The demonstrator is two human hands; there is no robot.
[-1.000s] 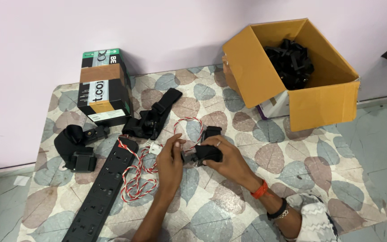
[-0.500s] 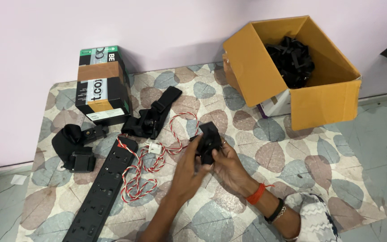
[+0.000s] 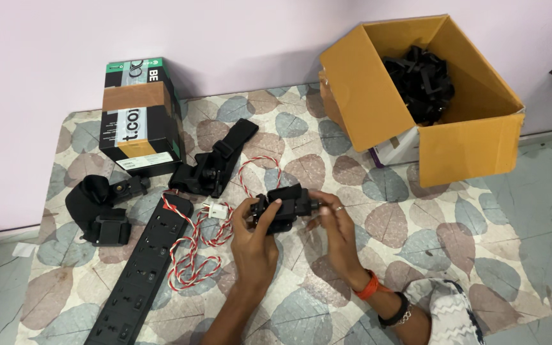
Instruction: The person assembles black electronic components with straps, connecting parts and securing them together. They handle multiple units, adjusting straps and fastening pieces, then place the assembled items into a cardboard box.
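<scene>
Worktop (image 3: pixel 480 255) has a leaf-pattern cover. Open cardboard box (image 3: pixel 474 137) at far right, black plastic parts (image 3: pixel 420 80) piled inside. Taped black carton (image 3: pixel 138 118) stands far left by the wall. Black strap assembly (image 3: pixel 215 166) lies just beside it, another strap with buckle (image 3: pixel 100 207) near the left edge. Black power strip (image 3: pixel 138 275) runs diagonally at lower left.

A plain pale lilac wall (image 3: pixel 225 38) rises behind the counter (image 3: pixel 416 243), whose covering shows grey, brown and blue leaf shapes on cream. Grey marbled floor tiles (image 3: pixel 538 191) lie past its right edge. Light is soft and even.
</scene>
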